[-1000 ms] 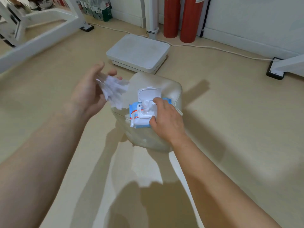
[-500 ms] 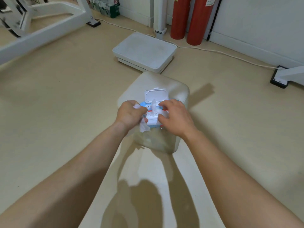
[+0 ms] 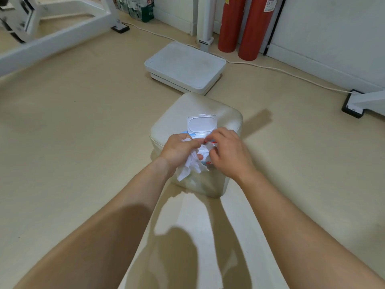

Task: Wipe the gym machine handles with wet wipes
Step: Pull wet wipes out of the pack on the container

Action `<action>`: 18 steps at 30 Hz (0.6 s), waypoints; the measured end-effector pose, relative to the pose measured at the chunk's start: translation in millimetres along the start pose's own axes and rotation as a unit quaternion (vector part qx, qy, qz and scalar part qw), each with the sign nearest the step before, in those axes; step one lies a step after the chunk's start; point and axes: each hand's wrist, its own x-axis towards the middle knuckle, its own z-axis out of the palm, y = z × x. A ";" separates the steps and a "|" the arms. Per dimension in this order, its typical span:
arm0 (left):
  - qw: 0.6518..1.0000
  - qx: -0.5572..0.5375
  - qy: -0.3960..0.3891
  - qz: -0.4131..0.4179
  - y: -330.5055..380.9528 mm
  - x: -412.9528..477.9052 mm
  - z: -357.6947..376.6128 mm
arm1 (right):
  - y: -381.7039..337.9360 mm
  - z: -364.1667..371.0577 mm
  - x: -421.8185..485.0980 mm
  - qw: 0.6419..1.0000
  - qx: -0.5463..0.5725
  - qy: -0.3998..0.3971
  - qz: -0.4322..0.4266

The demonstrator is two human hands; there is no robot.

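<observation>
On the padded stool (image 3: 227, 115) lay the wet-wipe pack (image 3: 205, 142), lid (image 3: 201, 124) open. Left hand (image 3: 177, 150) clutched a crumpled wipe (image 3: 192, 165); right hand (image 3: 228, 154) pinched at the opening, its catch hidden. Pinning the pack should let the sheet come free cleanly.

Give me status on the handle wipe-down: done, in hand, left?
Done: the wipes pack sits on the cream stool with its lid flipped open. In hand: the left hand holds a crumpled wipe; the right hand is on the pack. Left: all the wiping; no handle is in view.
</observation>
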 end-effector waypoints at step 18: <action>0.984 0.056 0.142 0.095 20.5 16.4 -12.6 | 2.1 22.3 -33.7 0.985 -0.171 0.004 0.027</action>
